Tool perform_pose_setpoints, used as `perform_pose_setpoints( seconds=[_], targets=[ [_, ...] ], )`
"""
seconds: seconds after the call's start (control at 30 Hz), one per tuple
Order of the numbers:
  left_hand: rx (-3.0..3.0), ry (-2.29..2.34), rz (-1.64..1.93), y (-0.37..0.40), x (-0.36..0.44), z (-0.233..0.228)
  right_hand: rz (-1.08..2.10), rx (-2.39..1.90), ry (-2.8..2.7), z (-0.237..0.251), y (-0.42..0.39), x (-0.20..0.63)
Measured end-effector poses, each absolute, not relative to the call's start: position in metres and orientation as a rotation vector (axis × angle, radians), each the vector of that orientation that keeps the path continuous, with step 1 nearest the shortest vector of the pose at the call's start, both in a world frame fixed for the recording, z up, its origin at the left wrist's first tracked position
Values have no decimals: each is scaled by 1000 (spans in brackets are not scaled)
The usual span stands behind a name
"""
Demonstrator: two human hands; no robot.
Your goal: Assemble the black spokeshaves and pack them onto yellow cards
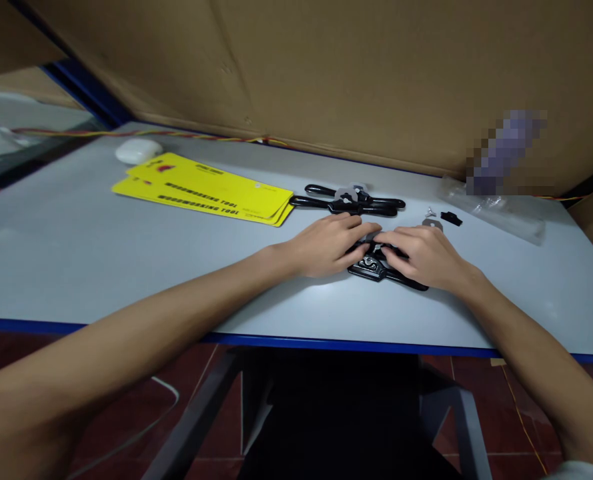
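Note:
My left hand (329, 243) and my right hand (421, 253) meet over the table, fingertips closed on a black spokeshave that they largely cover. Between the fingertips a bit of grey metal shows, perhaps its blade. Just in front of the fingers lies another black spokeshave body (369, 268), its handle running right beneath my right hand. Beyond my left hand rest two more spokeshaves (346, 205), with grey blades on them. By my right knuckles are a loose grey blade (432, 224), small silver screws (430, 213) and a black cap piece (451, 219).
Yellow cards (201, 190) printed "WOODWORKING TOOL" lie left of the spokeshaves, a white rounded case (139, 151) behind them. A clear plastic bag (501, 217) lies at the right. Cardboard (326, 80) walls the back; a blurred purple object (506, 153) stands there.

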State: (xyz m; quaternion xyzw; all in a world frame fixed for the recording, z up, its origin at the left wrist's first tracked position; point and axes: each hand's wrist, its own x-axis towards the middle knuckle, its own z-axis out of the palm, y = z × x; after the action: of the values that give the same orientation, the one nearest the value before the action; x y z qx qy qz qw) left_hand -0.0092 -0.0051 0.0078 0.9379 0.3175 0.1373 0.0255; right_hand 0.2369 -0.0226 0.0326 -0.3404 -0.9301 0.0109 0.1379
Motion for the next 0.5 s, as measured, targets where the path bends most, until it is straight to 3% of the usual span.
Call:
perform_pose_setpoints(
  seconds=[0.27, 0.5],
  targets=[
    [2901, 997, 391, -5, -9, 8, -29, -928, -2692, 29, -19, 238],
    [2889, 999, 370, -6, -8, 10, 168, -945, -2687, 29, -18, 239]
  ],
)
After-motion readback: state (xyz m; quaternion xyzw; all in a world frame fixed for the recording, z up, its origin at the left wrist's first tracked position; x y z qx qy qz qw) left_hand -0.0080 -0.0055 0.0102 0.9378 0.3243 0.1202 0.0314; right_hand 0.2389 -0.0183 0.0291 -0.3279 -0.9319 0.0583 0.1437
